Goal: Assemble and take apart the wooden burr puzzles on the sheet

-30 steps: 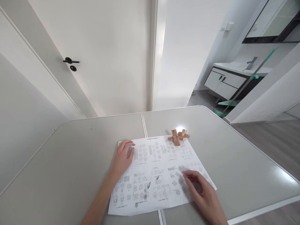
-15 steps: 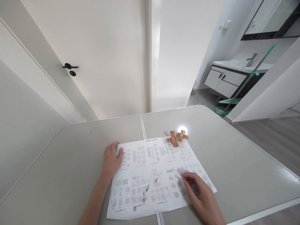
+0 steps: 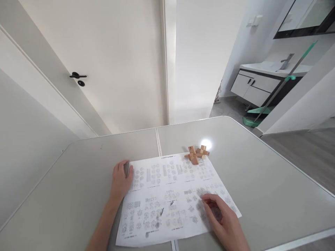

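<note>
Table [image 3: 261, 181] margin beyond sheet [image 3: 170, 195], hands [image 3: 120, 181]

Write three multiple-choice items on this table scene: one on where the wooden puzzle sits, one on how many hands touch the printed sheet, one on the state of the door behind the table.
1. Where is the wooden puzzle?
A. At the far right corner of the printed sheet
B. Under the left hand
C. On the floor by the sink cabinet

2. How many hands touch the sheet?
A. None
B. One
C. Two

3. What state is the door with the black handle in?
A. Wide open
B. Shut
C. Taken off its hinges

Answers:
1. A, since the puzzle rests where the sheet's far right corner meets the grey table.
2. C, since the left hand lies on the sheet's far left edge and the right hand lies on its near right part, both flat with no grip on anything.
3. B, since the door sits flush in its frame.
</note>
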The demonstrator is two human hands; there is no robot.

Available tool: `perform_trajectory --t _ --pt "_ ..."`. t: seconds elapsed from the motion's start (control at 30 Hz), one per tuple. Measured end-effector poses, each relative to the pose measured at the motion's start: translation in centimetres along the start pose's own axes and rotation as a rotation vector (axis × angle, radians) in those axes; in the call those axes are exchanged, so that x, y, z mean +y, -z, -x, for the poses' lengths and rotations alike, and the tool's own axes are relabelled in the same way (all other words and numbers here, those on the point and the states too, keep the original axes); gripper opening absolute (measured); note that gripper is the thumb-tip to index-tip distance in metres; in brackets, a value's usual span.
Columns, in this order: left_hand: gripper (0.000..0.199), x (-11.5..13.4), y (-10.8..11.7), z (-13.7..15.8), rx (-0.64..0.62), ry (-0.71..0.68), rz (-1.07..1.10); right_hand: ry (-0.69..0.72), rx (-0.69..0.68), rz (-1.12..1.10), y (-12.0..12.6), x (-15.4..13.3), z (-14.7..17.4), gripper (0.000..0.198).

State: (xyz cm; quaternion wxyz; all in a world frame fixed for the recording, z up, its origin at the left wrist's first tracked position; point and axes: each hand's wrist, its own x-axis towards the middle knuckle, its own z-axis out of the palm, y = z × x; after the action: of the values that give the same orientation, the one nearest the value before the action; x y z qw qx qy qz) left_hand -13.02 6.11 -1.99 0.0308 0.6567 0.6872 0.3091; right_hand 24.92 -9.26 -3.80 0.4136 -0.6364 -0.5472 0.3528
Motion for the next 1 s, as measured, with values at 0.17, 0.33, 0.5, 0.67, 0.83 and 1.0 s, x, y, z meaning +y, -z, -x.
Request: perform_trajectory --t 0.17,0.33,0.5,0.67,0.83,1.0 --pt "0.041 -0.1 0.3 0.8 -0.055 -0.027 -0.006 -0.014 -0.076 -0.024 0.6 0.3 -0.4 0.027" --pt "0.046 -0.7 0.5 2.0 -0.077 -0.069 -0.063 -0.01 -0.101 -0.037 1.2 0.8 -0.9 0.028" --pt "0.051 -0.9 0.2 2.4 -0.101 -0.052 -0.198 0.05 -0.043 -0.069 1.2 0.3 -0.9 0.028" --pt "0.051 -0.7 0.0 2.3 -0.089 -0.05 -0.256 0.048 -0.038 -0.055 1.1 -0.3 -0.7 0.028" --pt "0.053 -0.6 -0.1 2.3 -0.08 -0.043 -0.259 0.046 -0.02 -0.06 1.0 -0.4 -0.8 0.031" --pt "0.054 -0.6 -0.1 2.3 -0.092 -0.045 -0.268 0.053 -0.036 -0.056 0.9 -0.4 -0.9 0.033"
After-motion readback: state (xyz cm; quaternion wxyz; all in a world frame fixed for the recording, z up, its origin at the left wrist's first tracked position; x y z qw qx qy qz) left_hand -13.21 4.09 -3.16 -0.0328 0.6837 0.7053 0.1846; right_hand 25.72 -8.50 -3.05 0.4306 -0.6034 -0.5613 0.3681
